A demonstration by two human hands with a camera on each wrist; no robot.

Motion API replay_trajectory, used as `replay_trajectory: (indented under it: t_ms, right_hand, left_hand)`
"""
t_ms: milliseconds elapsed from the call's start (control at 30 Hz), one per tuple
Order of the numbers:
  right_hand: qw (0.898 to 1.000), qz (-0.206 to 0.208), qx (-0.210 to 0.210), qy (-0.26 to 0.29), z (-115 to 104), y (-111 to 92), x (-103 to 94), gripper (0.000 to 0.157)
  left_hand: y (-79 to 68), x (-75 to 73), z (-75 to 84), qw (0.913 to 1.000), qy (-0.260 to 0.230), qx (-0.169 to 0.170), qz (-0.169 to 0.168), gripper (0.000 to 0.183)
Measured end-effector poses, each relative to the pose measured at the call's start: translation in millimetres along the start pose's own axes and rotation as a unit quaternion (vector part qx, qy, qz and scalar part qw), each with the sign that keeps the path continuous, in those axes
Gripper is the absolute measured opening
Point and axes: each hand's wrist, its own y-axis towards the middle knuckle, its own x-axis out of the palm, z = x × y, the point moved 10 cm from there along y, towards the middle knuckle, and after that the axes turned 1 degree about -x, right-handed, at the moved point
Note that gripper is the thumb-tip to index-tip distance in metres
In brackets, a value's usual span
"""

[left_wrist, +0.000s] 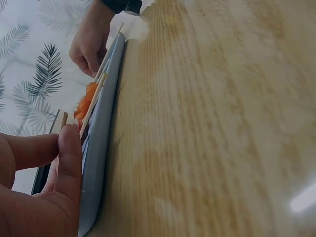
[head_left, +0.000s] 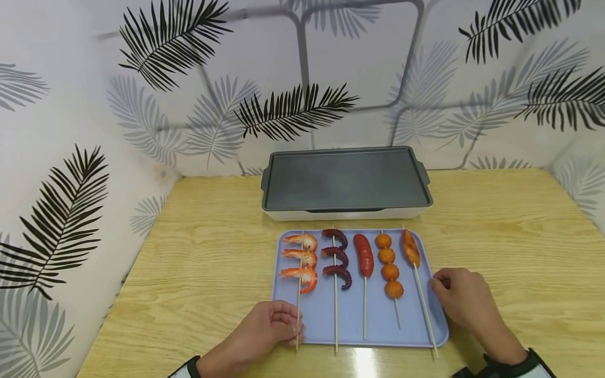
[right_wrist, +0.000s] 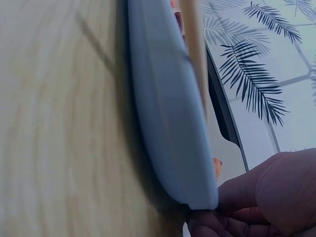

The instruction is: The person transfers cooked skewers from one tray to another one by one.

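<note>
A light blue tray (head_left: 321, 315) lies on the table with several skewers side by side on it. Between its thumb and fingers, my left hand (head_left: 276, 323) pinches the stick of the shrimp skewer (head_left: 301, 258) at the tray's front left corner; the stick's end shows above the fingertips in the left wrist view. My right hand (head_left: 465, 296) grips the tray's right edge, thumb on the rim and fingers curled under it in the right wrist view. Between the hands lie an octopus tentacle skewer (head_left: 336, 252), a red sausage skewer (head_left: 364, 255), an orange ball skewer (head_left: 387, 256) and a browned, elongated meat skewer (head_left: 410, 248).
Right behind the tray stands a dark rectangular griddle (head_left: 347, 178) with a white base and side handles. A wall covering with leaf prints (head_left: 298, 110) rises behind it. Several stick ends overhang the tray's front rim. Wooden table (head_left: 208, 247) surface extends on both sides.
</note>
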Motion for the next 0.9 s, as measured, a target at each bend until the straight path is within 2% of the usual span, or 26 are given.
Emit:
replay_trajectory:
  t_ms: [100,200,333,400,700,900]
  right_hand:
    - [1.0,-0.001,0.001,0.001,0,-1,0.0,0.012]
    - [1.0,0.0,0.003,0.001,0,-1,-0.1,0.012]
    - [1.0,0.004,0.001,0.001,-1,-2,0.0,0.012]
    - [1.0,0.007,-0.002,0.001,-2,-2,0.3,0.011]
    - [1.0,0.002,-0.005,0.002,-3,1,1.8,0.012]
    - [1.0,0.004,-0.006,0.002,-1,-1,-1.3,0.012]
  left_hand:
    - [0.6,0.2,0.5,0.9999,0.014,-0.005,0.007,0.022]
    - [1.8,-2.0,5.3,0.998,0.058,0.004,0.023,0.022]
    - [3.4,-5.5,13.9,0.9881,0.145,0.026,0.046,0.021]
    - [3.5,-6.1,14.8,0.984,0.168,0.029,0.05,0.023]
    - [5.3,-7.4,20.4,0.9719,0.223,0.043,0.063,0.032]
    - [6.4,-7.8,28.5,0.9638,0.252,0.045,0.073,0.027]
